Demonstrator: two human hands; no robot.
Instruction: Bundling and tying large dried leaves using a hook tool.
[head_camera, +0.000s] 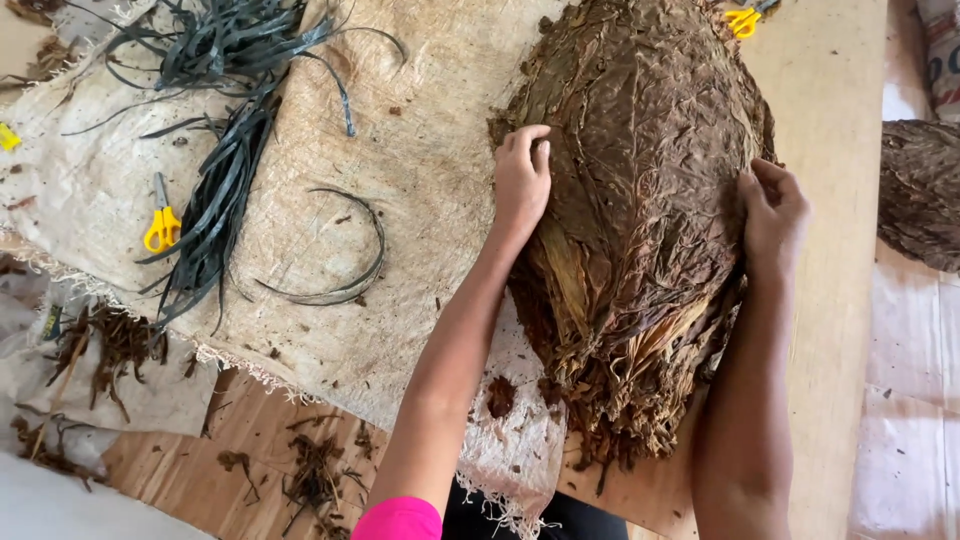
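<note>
Here we have both hands on a big stack of dried brown tobacco leaves, one at each flank. Our left hand lies with its fingers curled over the stack's left edge, pressing on it more than pinching; that grip is closed on the leaves. Our right hand has its fingertips tucked into the right edge, likewise closed on the leaves. The stack lies partly on a pale woven sack cloth and partly on the wooden surface, its stem ends pointing towards us and fraying out over the near edge.

We judge the step in hand to be squaring and gathering the stack, with both sides pressed in so the leaves sit together. The next move calls for even pressure from both hands, since the leaves look brittle and crumbs already lie on the cloth.

Round about, a tangle of dark flat strips lies on the cloth to the left, with one loose strip curved into a loop nearer the stack. A pair of yellow-handled scissors lies beside the strips, well apart from our hands, and a second yellow pair shows at the top edge. Another heap of leaves sits at the far right. Leaf scraps litter the lower left. Nothing stands between our hands and the stack.
</note>
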